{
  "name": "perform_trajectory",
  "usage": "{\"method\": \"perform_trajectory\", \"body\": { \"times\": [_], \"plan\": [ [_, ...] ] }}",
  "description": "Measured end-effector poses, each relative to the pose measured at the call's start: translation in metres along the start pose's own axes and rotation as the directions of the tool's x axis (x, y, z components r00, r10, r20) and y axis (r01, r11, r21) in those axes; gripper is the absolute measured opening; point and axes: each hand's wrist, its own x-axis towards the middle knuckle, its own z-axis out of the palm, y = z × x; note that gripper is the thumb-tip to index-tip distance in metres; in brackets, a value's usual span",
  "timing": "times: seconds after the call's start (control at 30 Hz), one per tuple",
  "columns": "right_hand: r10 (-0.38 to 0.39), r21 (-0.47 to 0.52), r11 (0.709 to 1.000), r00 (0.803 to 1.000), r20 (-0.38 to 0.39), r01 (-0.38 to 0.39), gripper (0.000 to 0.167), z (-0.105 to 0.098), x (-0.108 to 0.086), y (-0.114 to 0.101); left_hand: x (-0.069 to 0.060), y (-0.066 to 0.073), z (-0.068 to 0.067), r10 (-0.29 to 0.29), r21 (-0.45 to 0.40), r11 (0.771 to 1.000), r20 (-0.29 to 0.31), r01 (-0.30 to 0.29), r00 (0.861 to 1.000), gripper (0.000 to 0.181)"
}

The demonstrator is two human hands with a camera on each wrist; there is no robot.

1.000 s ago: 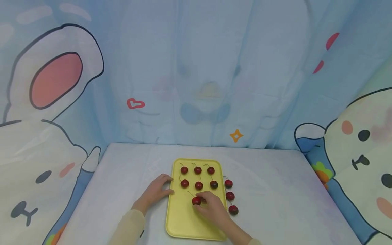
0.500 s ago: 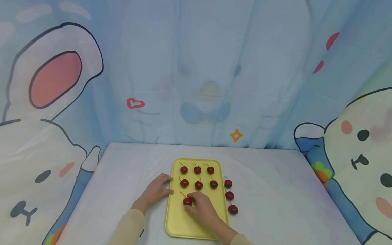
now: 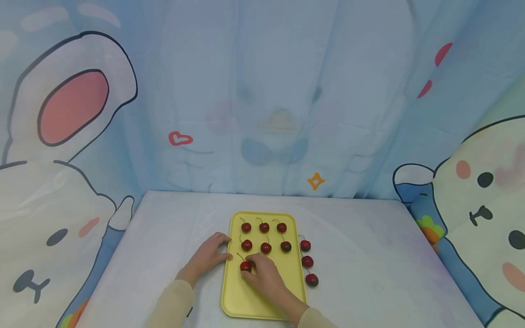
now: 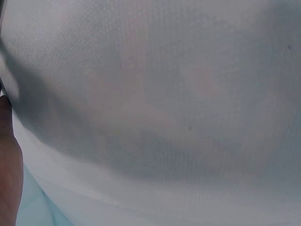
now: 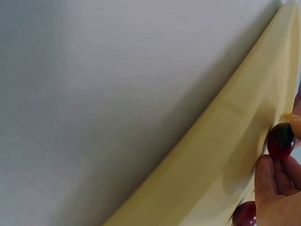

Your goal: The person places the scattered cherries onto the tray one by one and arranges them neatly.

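The right hand (image 3: 264, 277) pinches one shiny, round cherry (image 3: 245, 266) over the yellow tray (image 3: 246, 301). Smooth tray runs from the pinch to the near edge. Six cherries (image 3: 265, 248) sit beyond in two rows; three more cherries (image 3: 307, 261) lie right, on white cloth (image 3: 369, 259). Left of the pinch, the left hand (image 3: 208, 253) touches the rim, thumb and fingers apart.

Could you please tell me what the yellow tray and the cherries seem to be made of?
Yellow tray: probably plastic, satin finish, given its even colour and smooth rounded rim. Cherries: glossy skins with bright highlights; real fruit or plastic imitations, I cannot tell.
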Motion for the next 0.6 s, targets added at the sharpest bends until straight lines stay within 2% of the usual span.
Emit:
{"method": "perform_trajectory", "body": {
  "times": [0.27,0.47,0.6],
  "plan": [
    [0.049,0.011,0.999,0.999,-0.010,-0.049,0.037,-0.011,-0.004,-0.004,0.001,-0.001,0.000,0.001,0.012,1.000,0.006,-0.001,1.000,0.044],
    [0.072,0.070,0.995,0.996,-0.050,-0.068,0.038,-0.032,-0.019,0.003,-0.001,-0.001,0.000,0.000,0.024,1.000,0.017,0.000,1.000,0.045],
    [0.137,0.112,0.986,0.987,-0.086,-0.127,0.038,-0.052,-0.033,0.014,-0.001,0.000,0.000,-0.009,0.008,1.000,0.018,0.009,1.000,0.045]
  ]
}}
